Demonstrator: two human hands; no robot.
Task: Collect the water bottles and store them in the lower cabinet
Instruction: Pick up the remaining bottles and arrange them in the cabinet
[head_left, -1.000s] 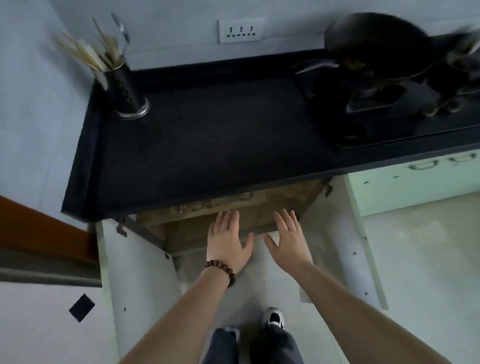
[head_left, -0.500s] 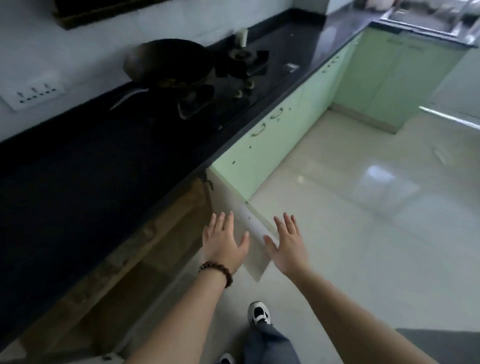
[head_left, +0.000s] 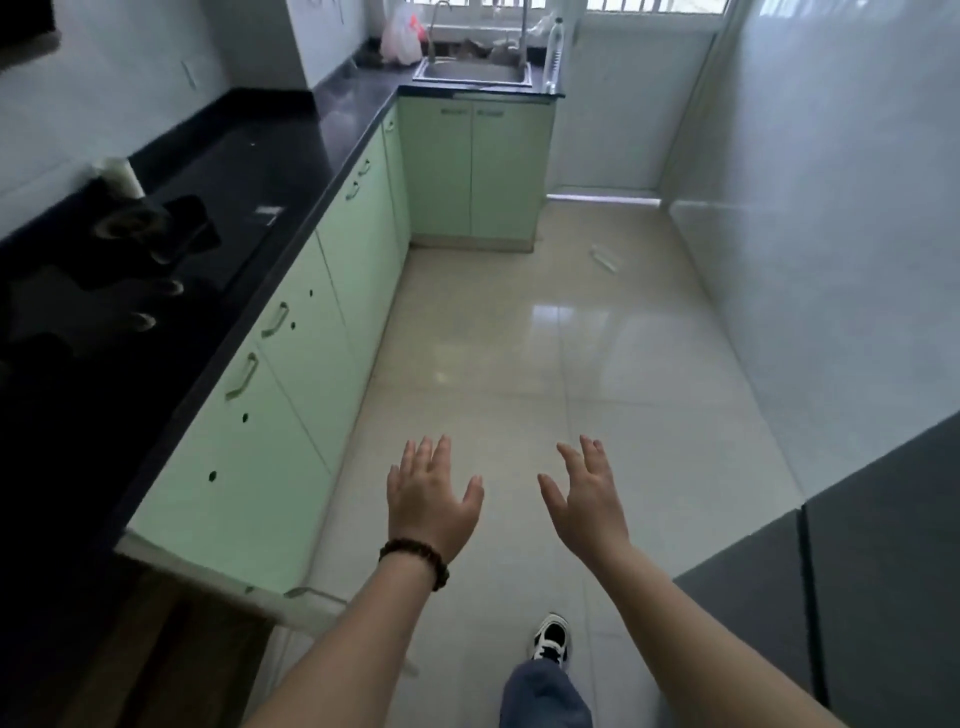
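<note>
Two bare hands hang over the pale tiled floor (head_left: 597, 364), and nothing is in either of them. Farthest left runs the black tabletop (head_left: 291, 150), with a dark gas hob (head_left: 130, 249) set into it and a small white container (head_left: 122, 176) standing just behind the hob by the wall. Below the tabletop sits a row of pale green lower cabinets (head_left: 311, 332) with metal handles; at the near end one cabinet door (head_left: 228, 499) stands swung out over the floor, and a brown wooden interior (head_left: 171, 649) shows beneath it. Right of that door is the left hand (head_left: 428, 499), palm down, fingers straight and spread, with a dark bead bracelet (head_left: 415, 558) round the wrist. Beside it, apart from it, the right hand (head_left: 584, 499) is likewise flat and relaxed, fingers slightly fanned, touching nothing. Under the arms a black-and-white shoe (head_left: 551, 636) and a blue trouser leg (head_left: 543, 696) stand on the floor. Far back, a steel sink (head_left: 472, 78) is sunk in the tabletop below a window, a white plastic bag (head_left: 402, 36) to its left. A clear water bottle (head_left: 555, 52) stands upright on the tabletop just right of the sink, well apart from both hands. Something small and clear lies on the floor (head_left: 605, 259) farther right; what it is cannot be told. A dark grey appliance (head_left: 857, 597) fills the near right corner.
</note>
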